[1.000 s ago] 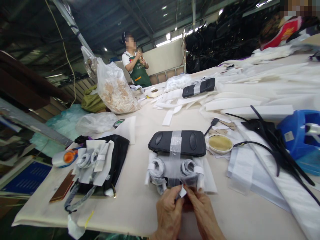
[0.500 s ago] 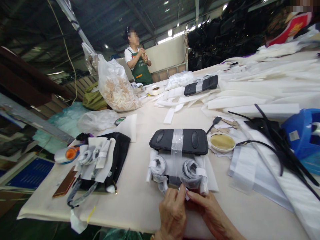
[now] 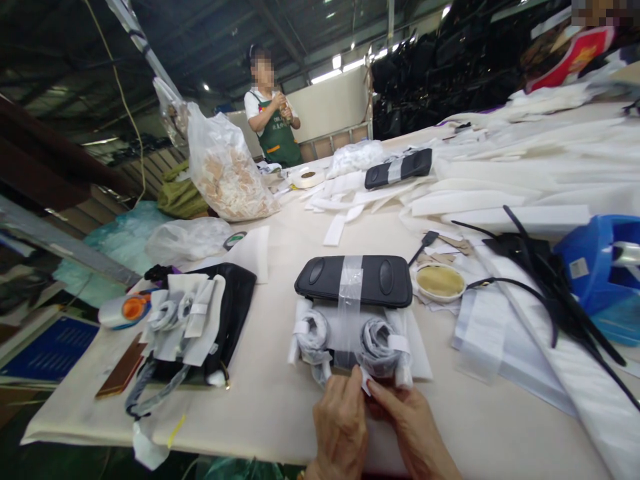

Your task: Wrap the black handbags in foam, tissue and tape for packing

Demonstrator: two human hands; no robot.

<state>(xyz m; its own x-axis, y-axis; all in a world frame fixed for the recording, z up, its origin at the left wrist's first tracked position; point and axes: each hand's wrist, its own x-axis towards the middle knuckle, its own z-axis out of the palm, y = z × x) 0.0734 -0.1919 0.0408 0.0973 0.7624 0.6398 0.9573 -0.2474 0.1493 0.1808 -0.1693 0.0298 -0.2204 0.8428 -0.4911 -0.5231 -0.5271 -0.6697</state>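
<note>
A black padded panel with two oval patches [image 3: 327, 277] lies on the table, a band of clear tape [image 3: 351, 287] across it. Below it are white padding and two plastic-wrapped coils [image 3: 379, 343]. At the near edge of this bundle, my left hand [image 3: 341, 420] is closed, fingertips pinching a small white strip [image 3: 367, 387]. My right hand [image 3: 413, 427] pinches the same strip from the other side, thumb and finger close together. What lies under the fingers is partly hidden.
A black bag [image 3: 240, 293] with wrapped parts lies to the left, beside a tape dispenser [image 3: 125, 308]. On the right are a bowl of yellowish paste [image 3: 440, 281], black straps [image 3: 545, 293] and a blue container [image 3: 595, 260]. A person in a green apron [image 3: 280, 137] stands beyond the table.
The whole view has shifted slightly, so things sit a little further left. Both hands stay at the bundle's near edge, with only a small change in finger position.
</note>
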